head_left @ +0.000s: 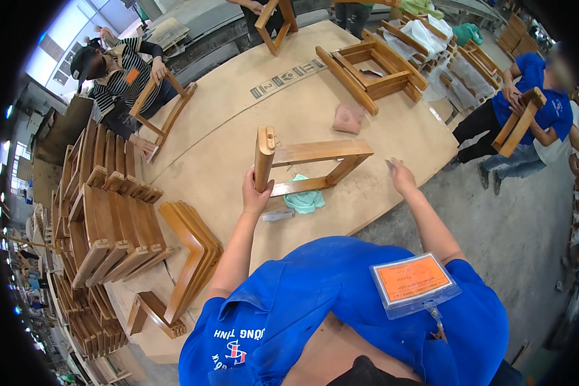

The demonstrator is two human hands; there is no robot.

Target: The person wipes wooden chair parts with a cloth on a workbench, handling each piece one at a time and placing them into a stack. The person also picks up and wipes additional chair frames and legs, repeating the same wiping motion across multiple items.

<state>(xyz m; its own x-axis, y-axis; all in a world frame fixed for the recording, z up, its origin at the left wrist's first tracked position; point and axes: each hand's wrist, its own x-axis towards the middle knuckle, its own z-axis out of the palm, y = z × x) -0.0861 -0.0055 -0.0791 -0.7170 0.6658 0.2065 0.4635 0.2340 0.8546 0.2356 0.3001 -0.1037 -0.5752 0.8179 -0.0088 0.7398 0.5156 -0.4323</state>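
Observation:
A brown wooden frame (318,153) stands on the large table in front of me, its thick rounded post at the left end. My left hand (256,193) is closed round the lower part of that post. To the right of the frame, my right hand (402,177) is apart from it, over the table's right side. Its fingers are pinched on a small greyish piece too small to name. Beneath the frame's lower rail lies a crumpled mint-green cloth (304,195). A small pale block (277,215) is beside the cloth, near my left wrist.
Wooden frames are stacked at the left (119,225), beside nested angled wooden parts (190,244). Across the tan table (225,148) lie a pink folded cloth (348,119) and more frames (379,71). Co-workers handle frames at the far left (132,77), far side and right (527,109).

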